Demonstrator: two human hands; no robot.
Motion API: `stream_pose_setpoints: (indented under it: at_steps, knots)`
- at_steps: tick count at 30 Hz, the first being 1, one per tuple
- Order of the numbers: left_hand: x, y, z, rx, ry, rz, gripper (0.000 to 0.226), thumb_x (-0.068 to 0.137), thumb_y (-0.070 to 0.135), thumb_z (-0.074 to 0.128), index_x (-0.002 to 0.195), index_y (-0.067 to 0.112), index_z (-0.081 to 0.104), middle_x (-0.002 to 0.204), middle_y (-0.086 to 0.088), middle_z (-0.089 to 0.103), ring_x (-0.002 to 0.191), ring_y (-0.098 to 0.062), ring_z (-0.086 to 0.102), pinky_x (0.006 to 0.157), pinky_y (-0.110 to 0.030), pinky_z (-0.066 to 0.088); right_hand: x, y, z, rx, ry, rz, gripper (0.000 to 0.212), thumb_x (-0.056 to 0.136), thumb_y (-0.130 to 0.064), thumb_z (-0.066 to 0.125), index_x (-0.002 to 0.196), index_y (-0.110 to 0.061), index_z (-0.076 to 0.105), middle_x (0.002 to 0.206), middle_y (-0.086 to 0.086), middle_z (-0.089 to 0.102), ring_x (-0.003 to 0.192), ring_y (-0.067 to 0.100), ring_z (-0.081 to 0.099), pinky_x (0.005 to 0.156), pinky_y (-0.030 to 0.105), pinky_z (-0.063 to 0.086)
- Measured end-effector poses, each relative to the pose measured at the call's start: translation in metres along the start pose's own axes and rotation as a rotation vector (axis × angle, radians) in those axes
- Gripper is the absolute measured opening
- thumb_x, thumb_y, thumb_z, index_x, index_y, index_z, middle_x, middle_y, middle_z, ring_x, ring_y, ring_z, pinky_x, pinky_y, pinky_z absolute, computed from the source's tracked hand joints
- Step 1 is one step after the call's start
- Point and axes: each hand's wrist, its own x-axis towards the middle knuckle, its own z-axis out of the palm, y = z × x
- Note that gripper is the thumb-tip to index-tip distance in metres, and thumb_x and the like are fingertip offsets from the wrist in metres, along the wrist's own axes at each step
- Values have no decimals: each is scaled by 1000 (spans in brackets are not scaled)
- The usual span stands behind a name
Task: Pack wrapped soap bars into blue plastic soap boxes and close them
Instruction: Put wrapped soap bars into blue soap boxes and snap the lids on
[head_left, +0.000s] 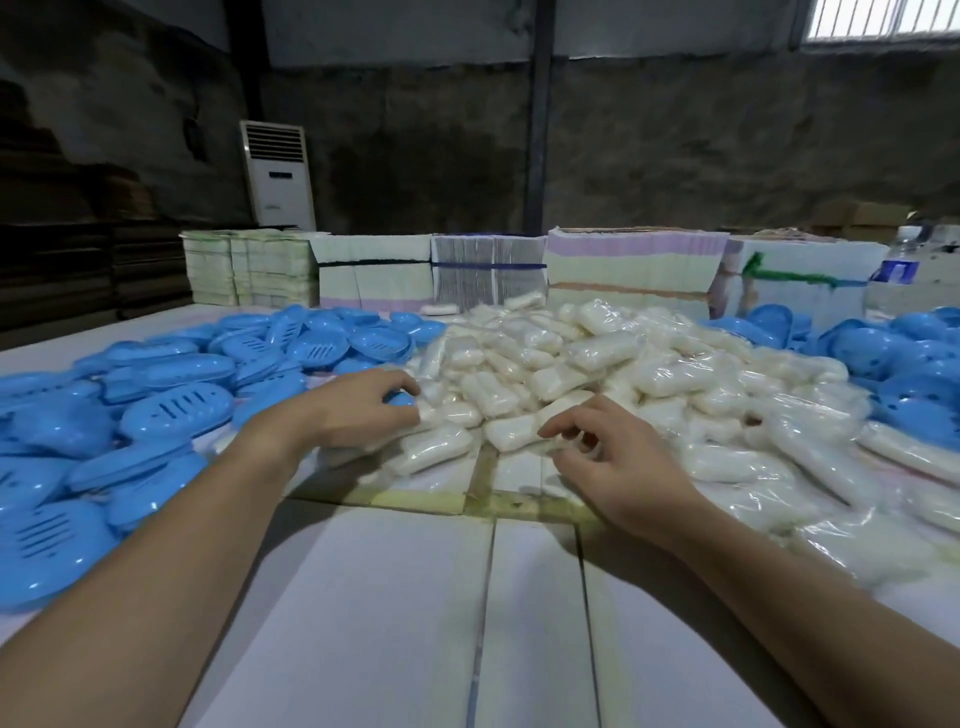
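Observation:
A big heap of white wrapped soap bars (587, 364) fills the middle of the table. Blue plastic soap boxes (171, 410) lie piled on the left, and more blue box parts (914, 358) are heaped at the far right. My left hand (358, 410) is at the heap's left edge, its curled fingers holding a blue soap box (401, 400) that is mostly hidden under them. My right hand (608, 457) hovers at the heap's front edge, fingers curled over a wrapped bar (511, 434); I cannot tell whether it grips the bar.
Bundled stacks of flat cartons (488, 270) stand in a row behind the piles. A water bottle (896, 270) stands at the back right. The white table top (395, 597) with taped seams lies in front of me. A white air conditioner (278, 174) stands against the wall.

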Motion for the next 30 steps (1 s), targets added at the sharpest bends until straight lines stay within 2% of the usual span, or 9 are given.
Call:
stream_pose_setpoints:
  at_steps: [4,8,11,15,18,21,23,27,30]
  knots:
    - [-5,20,6,20,294,94,51,87,55,63,134,36,52,125,10,54,113,-14,49,93,-35,42,1,2,0,56,55,-12,25,84,-8,63,93,-30,69,94,-8,55,88,5,53,77,11,37]
    - [-21,59,16,-463,530,242,45,80,70,61,117,46,51,110,25,56,101,2,55,77,-22,45,7,6,-7,74,180,-4,26,81,-8,63,89,-33,69,91,-13,56,84,3,54,73,15,39]
    - [-34,89,30,-871,398,355,42,76,71,55,112,50,54,113,23,62,102,9,60,78,-10,50,10,15,-26,31,310,44,23,80,-14,61,92,-31,70,89,-14,58,82,3,55,75,23,43]
    - [-41,111,62,-1204,65,370,34,82,46,60,113,31,60,122,-15,63,92,-6,70,73,-21,58,12,32,-58,-244,362,204,20,81,-27,61,99,-32,68,83,-10,60,84,15,56,70,32,41]
    - [-41,109,73,-1169,-30,340,24,91,33,65,113,26,60,123,-11,66,96,-8,71,76,-22,58,10,41,-67,-403,191,347,20,77,-48,63,85,-30,67,76,-9,64,86,19,60,69,33,47]
    - [-35,98,77,-1029,-116,379,49,73,44,86,113,36,59,119,4,69,102,-7,70,84,-22,57,8,39,-63,-600,-8,415,54,67,-76,56,65,-23,65,64,-9,62,76,17,59,61,30,44]
    - [-35,94,78,-862,-170,441,61,62,46,89,114,49,57,116,19,65,103,-3,67,85,-23,57,8,35,-57,-751,-82,404,66,62,-85,49,61,-19,58,65,-8,53,79,19,53,64,33,39]
    - [-37,93,79,-605,-204,541,76,55,55,89,119,61,48,110,31,56,102,0,64,87,-19,55,6,28,-50,-813,-134,436,57,62,-80,48,61,-23,46,79,-4,46,89,23,42,77,40,35]
    - [-34,91,80,-564,-153,543,70,64,42,90,120,56,50,108,24,60,98,-2,64,84,-20,54,5,25,-48,-788,-169,452,45,61,-66,51,73,-23,51,93,0,44,95,24,35,83,43,34]
